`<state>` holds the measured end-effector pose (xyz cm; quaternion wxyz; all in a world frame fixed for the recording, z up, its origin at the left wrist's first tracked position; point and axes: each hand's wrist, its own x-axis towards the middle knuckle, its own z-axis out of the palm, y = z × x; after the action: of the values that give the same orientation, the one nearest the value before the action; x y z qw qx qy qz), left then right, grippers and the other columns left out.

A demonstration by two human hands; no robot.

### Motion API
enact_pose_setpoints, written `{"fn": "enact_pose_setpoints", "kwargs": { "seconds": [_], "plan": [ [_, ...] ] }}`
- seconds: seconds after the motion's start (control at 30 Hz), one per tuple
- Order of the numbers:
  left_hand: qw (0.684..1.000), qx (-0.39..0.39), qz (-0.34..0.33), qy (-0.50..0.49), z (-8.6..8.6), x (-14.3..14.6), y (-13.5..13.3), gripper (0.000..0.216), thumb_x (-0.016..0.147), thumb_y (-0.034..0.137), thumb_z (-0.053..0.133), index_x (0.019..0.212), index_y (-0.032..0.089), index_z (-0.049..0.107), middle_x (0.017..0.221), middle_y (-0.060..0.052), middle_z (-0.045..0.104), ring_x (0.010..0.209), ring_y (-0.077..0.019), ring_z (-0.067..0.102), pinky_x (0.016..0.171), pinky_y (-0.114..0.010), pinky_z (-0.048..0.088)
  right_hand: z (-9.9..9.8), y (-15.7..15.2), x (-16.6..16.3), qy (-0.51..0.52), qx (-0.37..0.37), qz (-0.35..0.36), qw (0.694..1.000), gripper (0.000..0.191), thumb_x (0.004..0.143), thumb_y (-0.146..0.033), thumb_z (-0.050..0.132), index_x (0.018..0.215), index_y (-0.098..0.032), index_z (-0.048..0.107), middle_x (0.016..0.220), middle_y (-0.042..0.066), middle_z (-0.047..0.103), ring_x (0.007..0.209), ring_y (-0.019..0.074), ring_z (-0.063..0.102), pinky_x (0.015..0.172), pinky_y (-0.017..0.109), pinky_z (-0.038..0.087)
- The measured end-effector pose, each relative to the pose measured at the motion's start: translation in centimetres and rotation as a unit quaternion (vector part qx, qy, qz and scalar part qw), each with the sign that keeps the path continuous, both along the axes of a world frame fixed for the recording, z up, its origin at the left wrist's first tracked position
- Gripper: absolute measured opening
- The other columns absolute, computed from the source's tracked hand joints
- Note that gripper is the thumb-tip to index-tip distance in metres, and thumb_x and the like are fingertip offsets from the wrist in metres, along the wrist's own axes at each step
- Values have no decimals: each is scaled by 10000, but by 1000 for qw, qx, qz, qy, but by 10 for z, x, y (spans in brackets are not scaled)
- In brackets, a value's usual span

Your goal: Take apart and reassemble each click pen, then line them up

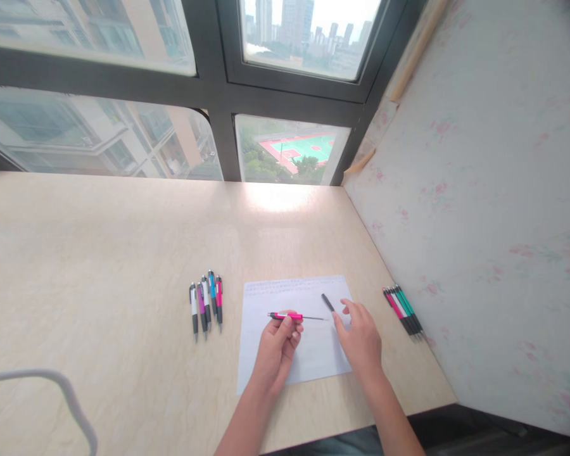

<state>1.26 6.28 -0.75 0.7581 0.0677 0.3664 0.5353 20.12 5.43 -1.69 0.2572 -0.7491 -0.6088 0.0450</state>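
My left hand is closed on a pink pen barrel whose thin refill sticks out to the right, held level above a white sheet of paper. A small black pen tip piece lies on the paper just beyond the refill's end. My right hand hovers over the paper's right side with its fingers loosely spread, holding nothing, a short way from the black piece.
Several assembled pens lie in a row on the beige tabletop left of the paper. More pens lie by the flowered wall on the right. A window runs along the far edge. A white curved bar sits at the near left.
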Motion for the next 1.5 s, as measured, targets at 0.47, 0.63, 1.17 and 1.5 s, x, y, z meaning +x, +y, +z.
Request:
{"fn": "enact_pose_setpoints", "kwargs": {
  "seconds": [0.47, 0.63, 1.17, 1.5],
  "plan": [
    [999, 0, 28, 34, 0, -1, -2, 265, 739, 288, 789, 918, 114, 700, 846, -68, 687, 709, -96, 610, 618, -167, 500, 10, -11, 5, 368, -77, 26, 926, 284, 837, -445, 622, 923, -179, 671, 869, 79, 697, 809, 223, 644, 727, 325, 516],
    [998, 2, 31, 46, 0, 0, 0, 272, 730, 296, 795, 911, 116, 700, 841, -67, 688, 706, -97, 609, 620, -173, 498, 28, -20, 10, 462, -59, -25, 885, 345, 752, -453, 720, 942, -165, 719, 875, 87, 723, 818, 236, 665, 725, 324, 541],
    [989, 67, -60, 116, 6, 9, -7, 265, 737, 325, 776, 898, 126, 708, 797, -68, 689, 716, -135, 608, 672, -237, 463, 37, -23, -7, 454, -50, 28, 889, 242, 769, -396, 714, 878, -184, 749, 859, 90, 740, 795, 231, 692, 741, 345, 585],
    [992, 51, -36, 109, 7, 10, -6, 267, 723, 335, 785, 877, 131, 709, 794, -62, 695, 692, -127, 598, 646, -236, 442, 39, -21, -9, 435, -74, 31, 897, 233, 770, -399, 713, 865, -193, 765, 823, 75, 742, 759, 220, 685, 720, 334, 580]
  ]
}}
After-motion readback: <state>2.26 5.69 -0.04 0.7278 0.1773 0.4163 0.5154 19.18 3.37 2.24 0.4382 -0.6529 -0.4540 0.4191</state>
